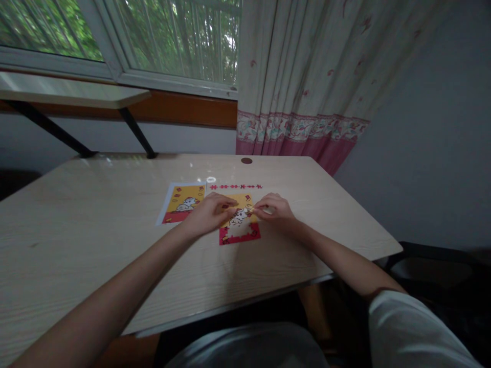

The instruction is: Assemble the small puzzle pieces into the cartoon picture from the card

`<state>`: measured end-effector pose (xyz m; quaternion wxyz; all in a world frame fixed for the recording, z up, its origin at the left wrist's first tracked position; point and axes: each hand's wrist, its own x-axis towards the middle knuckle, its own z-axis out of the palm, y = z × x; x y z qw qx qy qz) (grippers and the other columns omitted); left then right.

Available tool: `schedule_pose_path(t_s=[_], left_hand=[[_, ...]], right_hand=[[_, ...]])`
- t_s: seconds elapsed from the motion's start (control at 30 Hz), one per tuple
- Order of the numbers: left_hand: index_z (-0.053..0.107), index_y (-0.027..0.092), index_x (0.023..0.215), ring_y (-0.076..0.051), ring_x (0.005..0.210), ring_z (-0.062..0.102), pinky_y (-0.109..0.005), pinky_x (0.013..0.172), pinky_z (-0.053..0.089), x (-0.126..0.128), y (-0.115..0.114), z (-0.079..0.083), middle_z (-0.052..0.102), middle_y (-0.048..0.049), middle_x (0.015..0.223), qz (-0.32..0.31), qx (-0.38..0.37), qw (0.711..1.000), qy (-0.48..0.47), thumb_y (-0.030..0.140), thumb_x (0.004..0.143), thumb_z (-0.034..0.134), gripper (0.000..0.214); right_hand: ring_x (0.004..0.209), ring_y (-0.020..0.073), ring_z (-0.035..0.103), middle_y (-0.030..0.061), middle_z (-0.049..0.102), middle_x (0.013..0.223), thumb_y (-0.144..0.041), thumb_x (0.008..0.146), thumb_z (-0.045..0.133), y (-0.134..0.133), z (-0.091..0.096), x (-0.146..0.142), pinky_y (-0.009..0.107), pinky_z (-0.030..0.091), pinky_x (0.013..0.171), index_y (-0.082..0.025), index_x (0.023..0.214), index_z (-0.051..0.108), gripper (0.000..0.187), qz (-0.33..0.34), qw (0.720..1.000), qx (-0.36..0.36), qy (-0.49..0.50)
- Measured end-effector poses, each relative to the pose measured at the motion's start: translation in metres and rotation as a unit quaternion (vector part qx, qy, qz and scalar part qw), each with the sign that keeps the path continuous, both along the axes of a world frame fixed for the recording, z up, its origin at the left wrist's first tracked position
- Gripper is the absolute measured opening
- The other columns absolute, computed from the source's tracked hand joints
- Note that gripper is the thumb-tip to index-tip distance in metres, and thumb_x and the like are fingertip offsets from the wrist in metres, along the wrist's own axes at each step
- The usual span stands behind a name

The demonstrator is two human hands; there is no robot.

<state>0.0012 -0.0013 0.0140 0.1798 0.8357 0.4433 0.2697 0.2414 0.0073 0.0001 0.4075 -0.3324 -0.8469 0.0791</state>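
A partly assembled jigsaw puzzle (240,238) lies on the table in front of me, with a yellow upper part, a white cartoon animal in the middle and a red lower border. Inside the red border is a gap where the tabletop shows. My left hand (210,214) rests at the puzzle's left side, thumb and fingers apart, their tips at the picture. From the right, my right hand (277,211) pinches a small puzzle piece (251,209) over the animal's head; the fingers partly hide it. Beyond the hands, several loose red puzzle pieces (233,187) form a row.
Left of the puzzle lies a printed reference picture (184,205) with a white margin. A round dark cap (246,160) is set in the table (115,204) near its back edge. A raised shelf (76,92) stands back left, and a curtain (299,92) hangs behind.
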Motion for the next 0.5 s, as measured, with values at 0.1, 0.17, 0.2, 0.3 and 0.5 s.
schedule_pose_path(t_s=[0.1,0.17,0.2,0.3,0.5], left_hand=[[0.061,0.014,0.113,-0.025,0.104,0.056,-0.042,0.093,0.042,-0.013,0.007,-0.003,0.064,-0.0120,0.112,-0.017,0.060,0.993,0.098,0.040,0.083,0.053,0.041],[0.061,0.014,0.114,-0.026,0.108,0.055,-0.043,0.094,0.042,-0.019,0.010,-0.007,0.061,-0.0129,0.118,-0.027,0.074,0.986,0.147,0.040,0.084,0.050,0.041],[0.061,0.014,0.114,-0.026,0.109,0.055,-0.044,0.095,0.042,-0.020,0.011,-0.009,0.060,-0.0131,0.120,-0.030,0.075,0.983,0.164,0.039,0.085,0.048,0.040],[0.061,0.014,0.114,-0.026,0.110,0.055,-0.043,0.095,0.043,-0.021,0.012,-0.013,0.059,-0.0131,0.121,-0.030,0.070,0.980,0.186,0.039,0.087,0.045,0.040],[0.061,0.013,0.115,-0.026,0.110,0.056,-0.043,0.095,0.043,-0.021,0.013,-0.015,0.059,-0.0143,0.122,-0.026,0.064,0.981,0.179,0.040,0.086,0.045,0.042]], right_hand=[[0.067,0.0117,0.058,0.0019,0.067,0.071,-0.029,0.077,0.066,0.002,0.001,0.003,0.026,0.043,0.069,-0.019,0.074,0.069,0.011,0.007,0.996,-0.081,-0.024],[0.068,0.0115,0.058,0.0019,0.067,0.072,-0.027,0.076,0.067,0.003,-0.001,0.004,0.025,0.044,0.068,-0.019,0.073,0.069,0.009,0.032,0.990,-0.125,-0.053],[0.069,0.0115,0.058,0.0018,0.067,0.073,-0.026,0.076,0.067,0.004,-0.002,0.004,0.025,0.044,0.068,-0.019,0.073,0.069,0.008,0.043,0.987,-0.140,-0.066],[0.070,0.0118,0.058,0.0015,0.067,0.073,-0.026,0.076,0.067,0.005,-0.006,0.003,0.025,0.044,0.069,-0.019,0.074,0.070,0.008,0.056,0.982,-0.156,-0.088],[0.069,0.0117,0.058,0.0008,0.067,0.073,-0.029,0.076,0.068,0.007,-0.010,0.003,0.025,0.043,0.069,-0.020,0.077,0.071,0.009,0.057,0.979,-0.163,-0.108]])
